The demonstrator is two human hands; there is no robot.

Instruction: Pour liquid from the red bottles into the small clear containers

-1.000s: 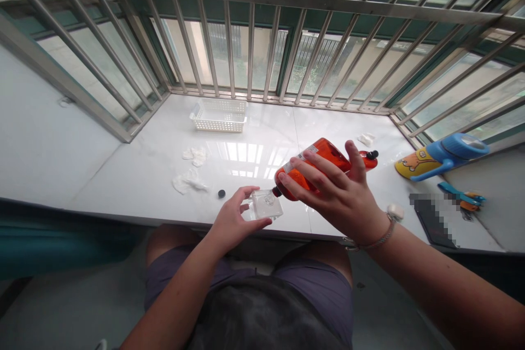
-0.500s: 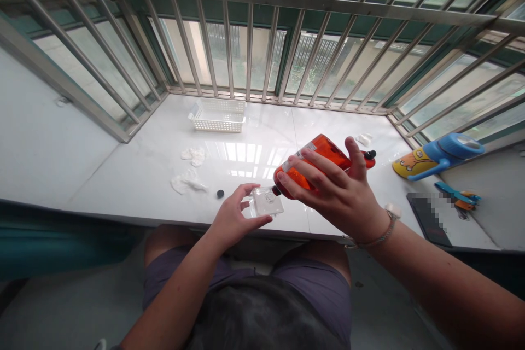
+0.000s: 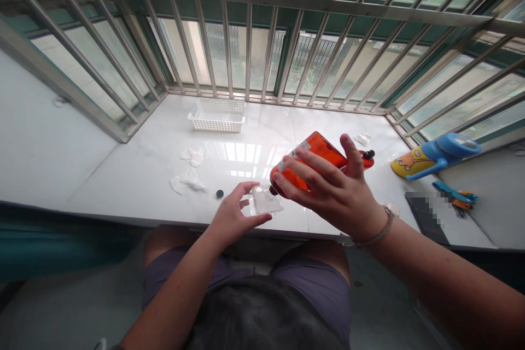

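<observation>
My left hand (image 3: 233, 212) holds a small clear, square-sided bottle (image 3: 267, 203) by its edges, thumb on the near side and fingers on the far side. In my right hand (image 3: 342, 194) is an orange-red see-through bottle (image 3: 322, 147) with a white label, tilted so its dark mouth points down to the left. That mouth is right at the opening of the clear bottle; whether they touch I cannot tell. Past my right thumb sticks out a red part with a black tip (image 3: 369, 153). A small black cap (image 3: 220, 193) lies left of my left hand.
A white perforated basket (image 3: 217, 123) stands near the barred window. Crumpled white tissues (image 3: 187, 181) lie at left, another tissue (image 3: 362, 139) at back right. On the right are a blue and yellow flask (image 3: 435, 156), a dark phone-like slab (image 3: 422, 219) and a blue-orange tool (image 3: 455, 194).
The orange-red bottle and my right hand have shifted slightly left, its mouth moving further over the clear bottle's opening. My left hand is almost still.
</observation>
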